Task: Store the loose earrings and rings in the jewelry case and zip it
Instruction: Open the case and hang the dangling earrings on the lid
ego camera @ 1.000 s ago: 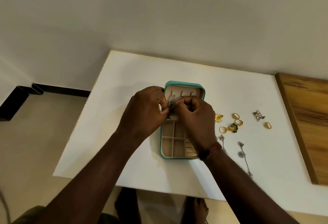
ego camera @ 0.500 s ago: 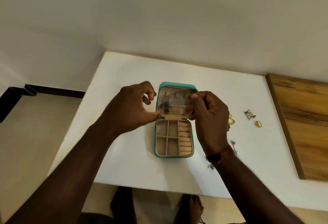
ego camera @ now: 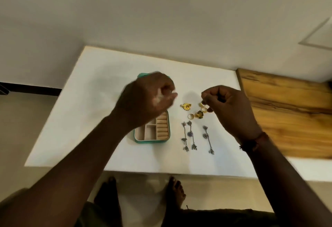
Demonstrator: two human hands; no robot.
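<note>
Left grip (ego camera: 149, 97) blurred, fingers curled, over the far half of the open jewelry case (ego camera: 152, 134); cannot tell if it holds anything. Right grip (ego camera: 229, 109) curled, fingertips down at the gold rings (ego camera: 191, 116) on the table (ego camera: 97, 104); cannot tell if it pinches one. Silver earrings (ego camera: 190, 135) lie between the grips, toward the person.

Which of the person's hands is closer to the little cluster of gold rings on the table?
Right. The right hand has its fingertips at the gold rings; the left hand is over the jewelry case, off to their left.
</note>
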